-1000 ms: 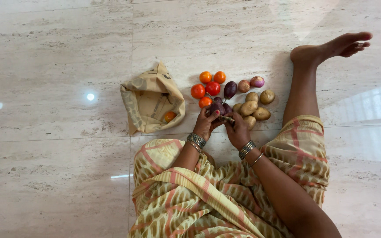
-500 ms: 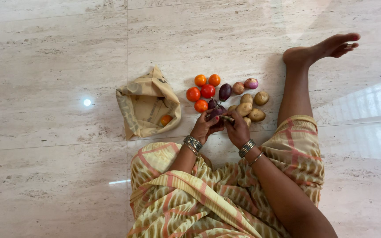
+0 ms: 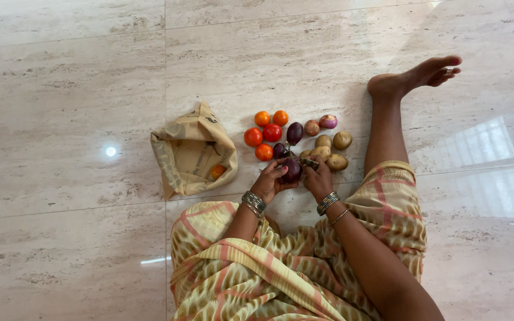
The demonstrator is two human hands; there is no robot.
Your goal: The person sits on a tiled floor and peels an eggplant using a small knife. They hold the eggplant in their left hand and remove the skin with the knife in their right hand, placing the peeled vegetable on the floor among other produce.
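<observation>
I sit on a marble floor with vegetables laid out in front of me. My left hand (image 3: 269,180) grips a small dark purple eggplant (image 3: 292,170). My right hand (image 3: 318,178) pinches the eggplant's green stem end (image 3: 309,162) from the right. Just beyond my hands lie several red and orange tomatoes (image 3: 262,134), another purple eggplant (image 3: 294,132), several brown potatoes (image 3: 336,161) and a purple onion (image 3: 328,121).
A crumpled brown paper bag (image 3: 190,156) lies open to the left with one orange tomato (image 3: 216,171) inside. My bare right leg (image 3: 388,125) stretches out past the vegetables on the right. Patterned yellow cloth (image 3: 257,267) covers my lap.
Both hands have drawn slightly toward me with the eggplant. The view has shifted, so the whole scene sits a little lower and to the left.
</observation>
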